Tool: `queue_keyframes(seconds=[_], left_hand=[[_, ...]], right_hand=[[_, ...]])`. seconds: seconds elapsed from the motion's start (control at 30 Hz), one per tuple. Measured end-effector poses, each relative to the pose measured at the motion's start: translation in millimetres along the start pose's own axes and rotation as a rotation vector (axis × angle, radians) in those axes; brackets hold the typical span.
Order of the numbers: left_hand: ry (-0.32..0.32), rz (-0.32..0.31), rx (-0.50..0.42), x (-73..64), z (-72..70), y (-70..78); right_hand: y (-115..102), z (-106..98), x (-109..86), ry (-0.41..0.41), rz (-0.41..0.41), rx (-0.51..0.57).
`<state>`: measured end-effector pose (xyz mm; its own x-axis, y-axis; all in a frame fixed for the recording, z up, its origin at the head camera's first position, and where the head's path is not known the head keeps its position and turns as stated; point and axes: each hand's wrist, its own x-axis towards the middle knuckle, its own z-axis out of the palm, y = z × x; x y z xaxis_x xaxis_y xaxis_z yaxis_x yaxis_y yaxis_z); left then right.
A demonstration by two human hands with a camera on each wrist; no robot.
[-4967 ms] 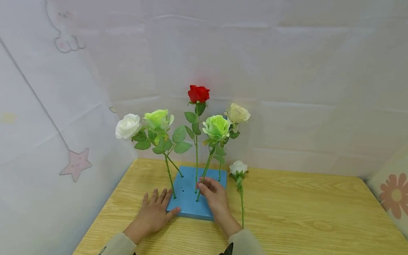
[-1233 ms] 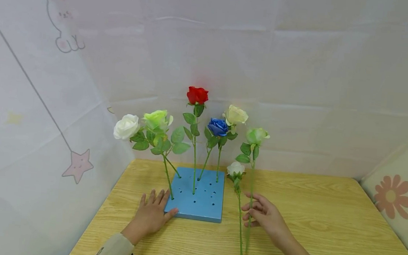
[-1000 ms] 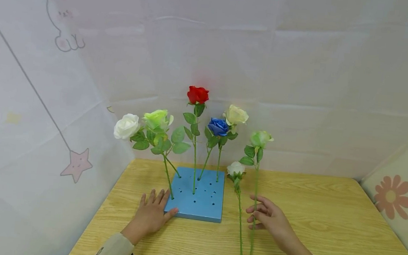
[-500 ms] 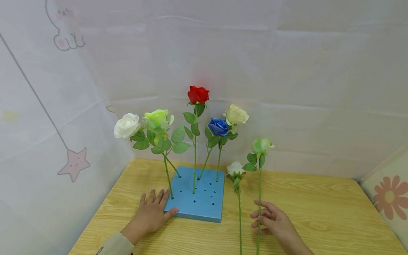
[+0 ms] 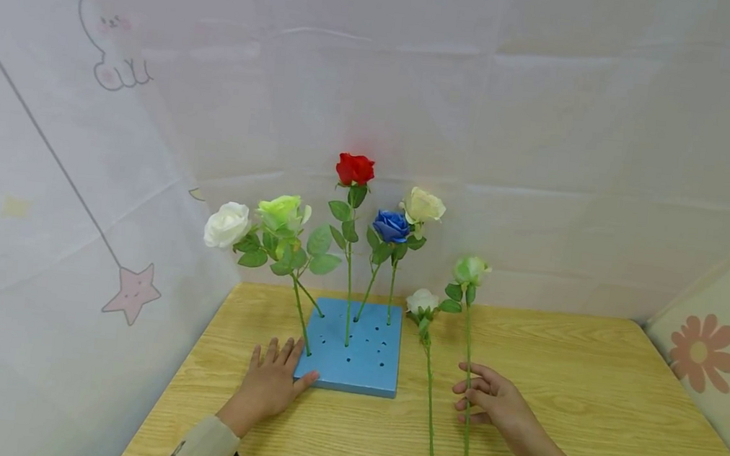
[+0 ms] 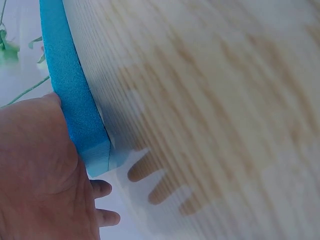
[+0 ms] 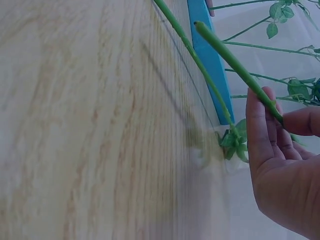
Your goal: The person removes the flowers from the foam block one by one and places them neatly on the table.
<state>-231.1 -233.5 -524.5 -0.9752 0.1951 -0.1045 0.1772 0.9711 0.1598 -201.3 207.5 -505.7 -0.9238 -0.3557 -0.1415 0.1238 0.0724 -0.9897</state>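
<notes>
My right hand (image 5: 505, 410) pinches the stem of a light green rose (image 5: 471, 270) between thumb and fingers, right of the blue board. In the right wrist view the stem's cut end (image 7: 210, 36) sticks out past the fingers, raised off the table. To its left a white rose (image 5: 422, 302) lies on the table. Fingers spread, my left hand (image 5: 269, 386) rests at the front left corner of the blue board (image 5: 358, 378), its thumb on the front edge. A red rose (image 5: 354, 169) and a blue rose (image 5: 391, 226) stand in the board's holes.
Also stuck in the board are a white rose (image 5: 227, 225), a yellow-green rose (image 5: 280, 213) and a cream rose (image 5: 423, 205). Several holes show in the board's surface. The wooden table (image 5: 573, 377) meets a pale cloth backdrop (image 5: 566, 238) at its back edge.
Five seconds ago the light green rose stood in the board's front with my right hand at its stem. It has come out, and in the last second moved right and lower. My left hand stays.
</notes>
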Motion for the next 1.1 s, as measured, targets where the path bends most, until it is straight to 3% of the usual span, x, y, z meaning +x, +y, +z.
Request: queue_keyframes(seconds=[1.1], left_hand=[[-0.008,-0.007,0.021,0.3,-0.2,-0.1]], right_hand=[[24,-12,2.6,-0.094,0.067,0.09]])
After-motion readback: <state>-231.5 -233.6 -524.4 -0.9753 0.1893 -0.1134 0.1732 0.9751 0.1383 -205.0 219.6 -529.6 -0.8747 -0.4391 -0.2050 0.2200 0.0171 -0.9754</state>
